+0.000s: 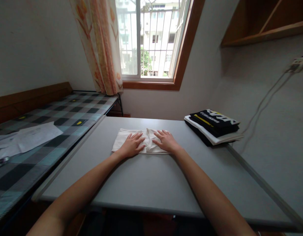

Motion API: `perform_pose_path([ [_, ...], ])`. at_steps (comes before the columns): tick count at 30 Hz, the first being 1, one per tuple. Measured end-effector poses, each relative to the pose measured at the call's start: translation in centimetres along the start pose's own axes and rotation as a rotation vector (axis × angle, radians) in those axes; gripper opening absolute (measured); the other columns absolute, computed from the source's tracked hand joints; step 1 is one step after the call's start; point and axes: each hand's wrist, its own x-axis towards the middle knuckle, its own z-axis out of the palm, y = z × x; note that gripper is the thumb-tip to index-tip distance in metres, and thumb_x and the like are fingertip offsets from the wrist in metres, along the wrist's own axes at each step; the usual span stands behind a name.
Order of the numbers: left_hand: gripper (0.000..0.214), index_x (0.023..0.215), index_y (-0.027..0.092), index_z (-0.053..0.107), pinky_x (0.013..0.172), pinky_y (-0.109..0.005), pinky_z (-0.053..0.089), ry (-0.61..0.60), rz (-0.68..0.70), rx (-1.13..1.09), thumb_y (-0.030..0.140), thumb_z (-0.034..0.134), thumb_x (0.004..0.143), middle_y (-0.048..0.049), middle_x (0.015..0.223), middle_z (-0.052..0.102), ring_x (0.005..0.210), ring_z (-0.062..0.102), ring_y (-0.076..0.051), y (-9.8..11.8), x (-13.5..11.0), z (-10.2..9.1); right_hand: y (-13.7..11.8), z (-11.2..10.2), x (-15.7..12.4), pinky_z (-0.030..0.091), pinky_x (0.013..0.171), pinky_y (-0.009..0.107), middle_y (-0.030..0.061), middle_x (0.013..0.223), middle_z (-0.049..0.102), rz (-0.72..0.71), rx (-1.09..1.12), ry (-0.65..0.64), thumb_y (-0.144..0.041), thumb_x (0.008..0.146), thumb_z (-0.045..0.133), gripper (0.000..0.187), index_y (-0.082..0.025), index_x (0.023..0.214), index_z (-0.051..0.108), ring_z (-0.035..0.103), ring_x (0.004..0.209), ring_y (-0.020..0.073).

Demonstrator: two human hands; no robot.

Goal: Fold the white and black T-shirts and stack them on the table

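A white folded cloth garment (121,137) lies flat across the middle of the table, its long side running left to right. My left hand (133,145) rests on its left-centre part, palm down with the fingers spread. On the right half lies my right hand (166,141), also flat with its fingers apart. Between the two hands a fold edge and some creases show in the cloth. Parts of the cloth are hidden under both hands.
A stack of folded black and white clothes (212,126) sits at the table's back right. The grey table (141,183) stands beside a bed with a checked sheet (43,114), where papers (30,137) lie. Cables (267,93) hang along the right wall.
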Motion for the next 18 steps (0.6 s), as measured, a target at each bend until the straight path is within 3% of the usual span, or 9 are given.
perform_pose_path([
  [12, 0.042, 0.127, 0.024, 0.058, 0.111, -0.053, 0.028, 0.066, 0.010, 0.007, 0.046, 0.044, 0.094, -0.0116, 0.147, 0.043, 0.137, 0.036, -0.029, 0.1, 0.0, 0.1, -1.9, 1.4, -0.7, 0.015, 0.114, 0.055, 0.0126, 0.152, 0.037, -0.032, -0.045, 0.044, -0.058, 0.095, 0.033, 0.060, -0.022, 0.141, 0.049, 0.029, 0.141, 0.0321],
  [14, 0.039, 0.122, 0.024, 0.061, 0.111, -0.051, 0.029, 0.109, 0.026, -0.007, 0.044, 0.047, 0.092, -0.0108, 0.146, 0.044, 0.135, 0.038, -0.028, 0.1, 0.1, -0.1, -1.2, 1.2, -0.5, 0.021, 0.113, 0.051, 0.0109, 0.148, 0.044, -0.008, 0.059, 0.117, -0.051, 0.098, 0.030, 0.054, -0.023, 0.139, 0.050, 0.036, 0.137, 0.0278],
  [18, 0.034, 0.121, 0.025, 0.062, 0.110, -0.046, 0.031, 0.154, 0.127, -0.056, 0.039, 0.048, 0.092, -0.0079, 0.135, 0.055, 0.126, 0.047, -0.025, 0.5, 0.2, -0.9, 1.0, 0.4, -0.1, 0.037, 0.105, 0.039, 0.0124, 0.131, 0.060, 0.183, 0.299, 0.411, -0.039, 0.100, 0.022, 0.051, -0.017, 0.128, 0.058, 0.052, 0.122, 0.0221],
])
